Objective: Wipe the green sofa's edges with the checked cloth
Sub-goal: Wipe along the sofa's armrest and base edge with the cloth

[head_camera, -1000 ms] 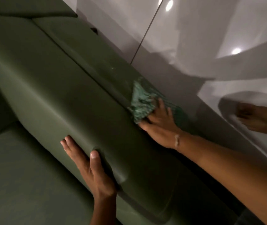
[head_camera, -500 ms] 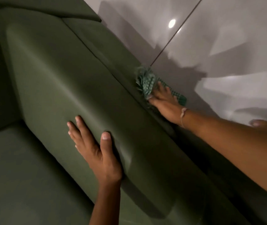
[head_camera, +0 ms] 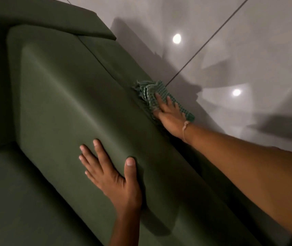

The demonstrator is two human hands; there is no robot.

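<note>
right hand [head_camera: 170, 114]: fingers straight, pressing down on green-and-white checked cloth [head_camera: 150, 92] | cloth: bunched on outer top edge of dark green fabric sofa [head_camera: 61, 103], beside glossy grey floor tiles [head_camera: 239, 41] | left hand [head_camera: 113, 176]: fingers spread flat on sofa cushion, gripping nothing

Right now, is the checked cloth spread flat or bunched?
Bunched: the checked cloth is crumpled into folds at its far end, pressed onto the green sofa under the flat right hand.
</note>
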